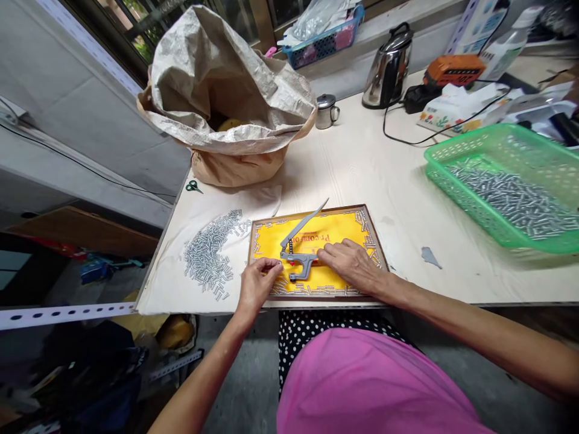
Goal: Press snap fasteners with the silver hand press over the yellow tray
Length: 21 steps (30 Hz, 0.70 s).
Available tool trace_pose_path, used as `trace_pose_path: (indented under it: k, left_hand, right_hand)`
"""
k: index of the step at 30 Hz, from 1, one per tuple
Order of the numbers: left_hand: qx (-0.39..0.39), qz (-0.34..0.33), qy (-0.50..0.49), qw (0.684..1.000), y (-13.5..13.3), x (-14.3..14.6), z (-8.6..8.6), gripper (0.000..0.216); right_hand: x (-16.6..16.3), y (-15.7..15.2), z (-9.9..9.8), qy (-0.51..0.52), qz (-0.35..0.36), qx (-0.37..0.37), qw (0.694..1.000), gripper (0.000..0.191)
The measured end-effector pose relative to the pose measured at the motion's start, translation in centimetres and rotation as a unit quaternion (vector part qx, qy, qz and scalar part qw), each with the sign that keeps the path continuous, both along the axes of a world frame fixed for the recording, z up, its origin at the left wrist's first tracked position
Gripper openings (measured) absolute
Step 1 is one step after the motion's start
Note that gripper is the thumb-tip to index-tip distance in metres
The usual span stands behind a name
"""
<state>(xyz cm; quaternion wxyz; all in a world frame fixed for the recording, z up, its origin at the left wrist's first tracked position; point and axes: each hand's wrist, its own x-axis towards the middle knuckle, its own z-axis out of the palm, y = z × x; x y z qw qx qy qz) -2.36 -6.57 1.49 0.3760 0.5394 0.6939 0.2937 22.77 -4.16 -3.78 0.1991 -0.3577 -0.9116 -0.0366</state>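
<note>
A grey lever tool (304,264) with a long raised arm and a small dark coil spring stands over a shallow brown-edged tray (383,253). Yellow sheet with red print lines the tray, and small metal springs (332,290) lie along its edges. My right hand (350,262) is closed at the tool's right end, its fingers curled and partly hidden. Just left of the tool, my left hand (260,280) pinches thumb and forefinger together; what is between the tips is too small to make out. Left of the tray is a heap of similar small metal springs (210,253) on white cloth.
An open woven sack (239,163) stands at the back left, with green-handled scissors (194,187) nearby. On the right, a green plastic basket (474,226) holds many metal pieces. Behind are a lidded metal mug (326,114), a kettle (384,75) and a black cable (420,143).
</note>
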Motion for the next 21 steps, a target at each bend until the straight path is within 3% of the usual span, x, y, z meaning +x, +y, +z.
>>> trace_pose_path:
  k: [12, 21]
  left_hand:
    - [-0.082, 0.015, -0.090, 0.992, -0.1, 1.4, -3.0, 0.037]
    - [-0.223, -0.004, -0.040, 0.974, 1.6, 2.5, -1.0, 0.017]
  right_hand:
    - [0.0, 0.0, 0.0, -0.032, 0.009, -0.029, 0.999, 0.028]
    - [-0.2, 0.1, -0.9, -0.020, 0.013, -0.024, 0.999, 0.022]
